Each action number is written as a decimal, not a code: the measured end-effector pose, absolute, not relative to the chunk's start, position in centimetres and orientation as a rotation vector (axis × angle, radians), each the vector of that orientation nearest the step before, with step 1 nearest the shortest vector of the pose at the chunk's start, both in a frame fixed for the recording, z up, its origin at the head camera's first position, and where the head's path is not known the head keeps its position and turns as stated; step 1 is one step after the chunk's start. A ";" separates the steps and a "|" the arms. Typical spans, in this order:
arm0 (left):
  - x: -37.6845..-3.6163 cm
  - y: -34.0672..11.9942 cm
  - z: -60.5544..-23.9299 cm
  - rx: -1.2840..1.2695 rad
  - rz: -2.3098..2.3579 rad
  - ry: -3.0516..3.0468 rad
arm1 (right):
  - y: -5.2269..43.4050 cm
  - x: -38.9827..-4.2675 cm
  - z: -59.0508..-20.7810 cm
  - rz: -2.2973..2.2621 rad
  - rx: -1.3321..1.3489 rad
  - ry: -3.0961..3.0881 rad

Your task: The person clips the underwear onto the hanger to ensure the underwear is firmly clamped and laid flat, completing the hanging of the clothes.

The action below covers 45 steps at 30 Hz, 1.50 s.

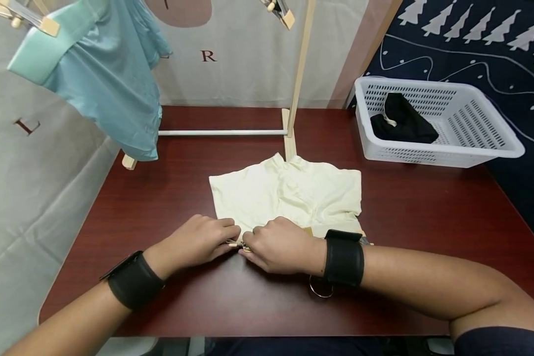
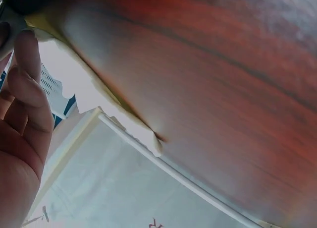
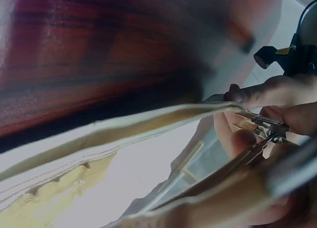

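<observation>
Pale yellow shorts (image 1: pixel 249 193) lie on the dark red table, waistband toward the person. At the waistband's left corner, the left hand (image 1: pixel 200 241) pinches the fabric between thumb and fingers. The right hand (image 1: pixel 281 244) grips a metal clip (image 3: pixel 270 126) of a clip hanger close beside that corner. A blurred wooden bar (image 3: pixel 223 198) crosses the lower right wrist view. Below the right wristband, the hanger's metal hook (image 1: pixel 321 292) shows. Most of the hanger is hidden under the right hand and forearm. The waistband (image 3: pixel 124 129) gapes in the right wrist view.
A light blue garment (image 1: pixel 111 74) hangs from a clip hanger at the upper left. Behind the shorts stands a wooden rack (image 1: pixel 299 74) with a white lower rod (image 1: pixel 222 132). At the back right, a white basket (image 1: pixel 440 155) holds a black garment (image 1: pixel 405 121).
</observation>
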<state>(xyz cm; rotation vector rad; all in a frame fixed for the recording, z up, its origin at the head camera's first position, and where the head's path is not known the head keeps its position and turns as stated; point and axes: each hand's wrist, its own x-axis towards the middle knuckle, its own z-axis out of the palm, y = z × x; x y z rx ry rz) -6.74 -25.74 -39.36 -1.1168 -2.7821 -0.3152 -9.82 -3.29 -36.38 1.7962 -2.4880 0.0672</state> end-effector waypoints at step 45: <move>-5.7 -25.0 -39.9 -1.121 -0.265 -2.724 | -1.9 -10.7 -35.5 -0.005 1.906 -2.621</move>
